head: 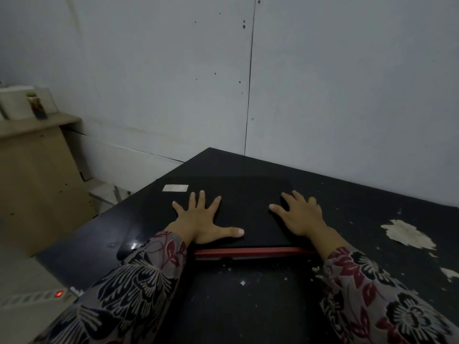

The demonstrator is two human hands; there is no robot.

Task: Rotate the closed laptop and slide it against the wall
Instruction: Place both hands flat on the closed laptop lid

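On the dark surface point(360, 227), closed laptop point(238, 194) lies long axis left-right, near but apart from wall point(347, 95) ahead, left hand point(202, 223) and right hand point(301, 216) both flat, splayed, pressing its lid, not gripping.

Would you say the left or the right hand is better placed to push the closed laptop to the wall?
Probably left: the left hand lies flat mid-lid on the laptop; the right hand sits at its right edge.
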